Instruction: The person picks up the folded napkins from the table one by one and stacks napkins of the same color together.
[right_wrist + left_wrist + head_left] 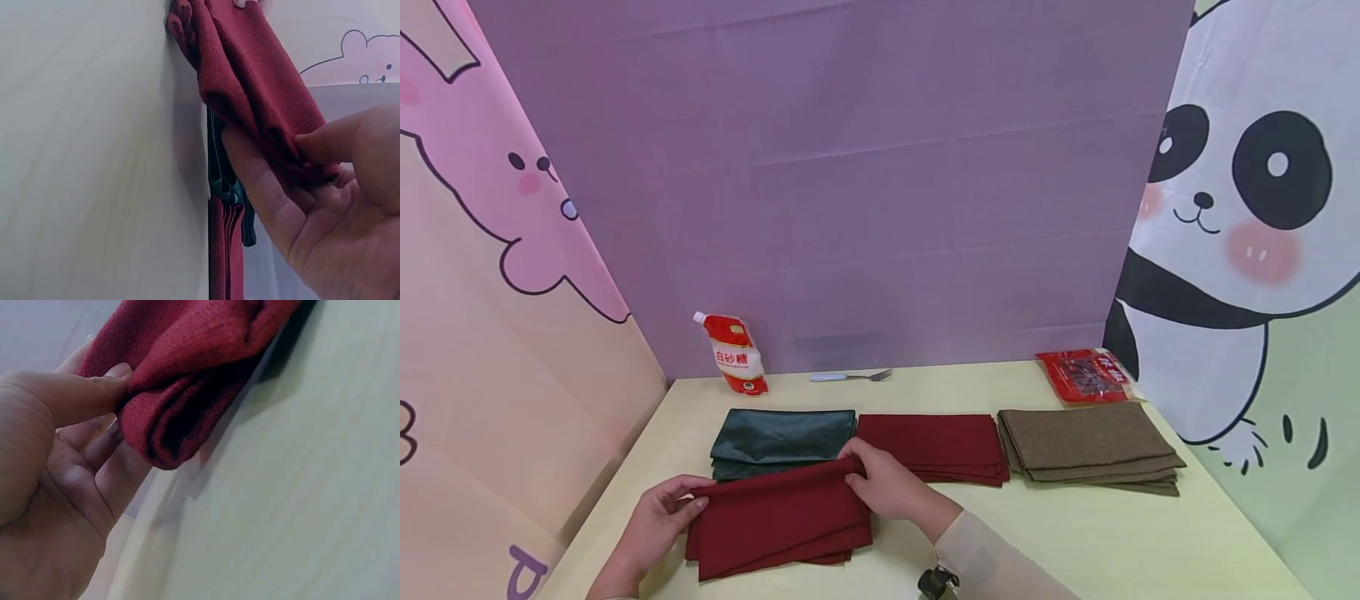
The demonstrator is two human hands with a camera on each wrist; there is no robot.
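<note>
Between both hands hangs a folded dark red cloth [782, 521], its far edge lifted off the table. My left hand [658, 517] pinches its left far corner between thumb and fingers; in the left wrist view the rolled folds of the red cloth [181, 394] show beside the thumb. The right far corner is pinched by my right hand [883, 483]. Layers of the red cloth [250, 75] droop from those fingers in the right wrist view. Right behind it lies a folded dark green cloth [786, 437], its near edge partly hidden by the held cloth.
A folded red cloth [936, 446] and a stack of brown cloths [1090, 446] lie to the right on the pale table [1075, 542]. Along the back are a red-and-white sugar pouch [733, 354], a fork [850, 377] and a red food packet [1086, 377].
</note>
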